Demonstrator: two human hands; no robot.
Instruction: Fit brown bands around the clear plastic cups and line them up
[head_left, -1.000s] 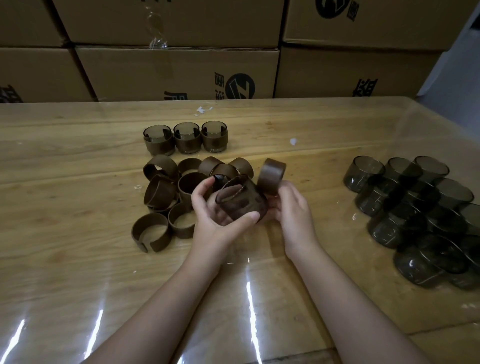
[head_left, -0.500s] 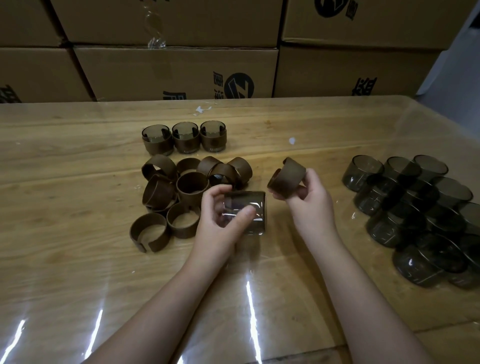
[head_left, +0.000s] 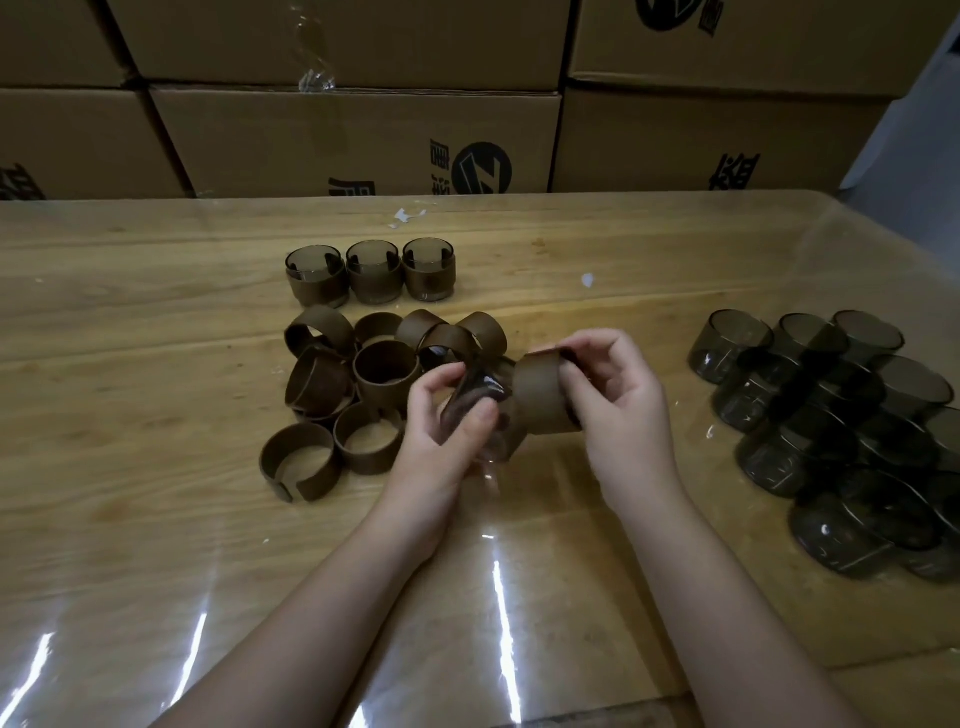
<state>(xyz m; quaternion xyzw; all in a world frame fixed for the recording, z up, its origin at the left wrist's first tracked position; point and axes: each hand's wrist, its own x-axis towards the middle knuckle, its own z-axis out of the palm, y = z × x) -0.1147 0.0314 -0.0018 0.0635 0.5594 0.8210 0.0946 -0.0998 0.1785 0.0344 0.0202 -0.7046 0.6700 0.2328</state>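
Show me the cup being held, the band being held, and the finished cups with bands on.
held cup (head_left: 480, 392): head view, its dark glossy side wall.
held band (head_left: 540, 397): head view, its outer brown face.
finished cups (head_left: 373, 273): head view, the brown band of the middle cup in the far row.

a storeroom or packing workshop: stacked printed cardboard cartons (head_left: 358, 140) wall in a wooden worktable (head_left: 130, 322) under clear plastic sheet, with batches of loose brown bands (head_left: 363, 384) and smoky cups (head_left: 831, 415).
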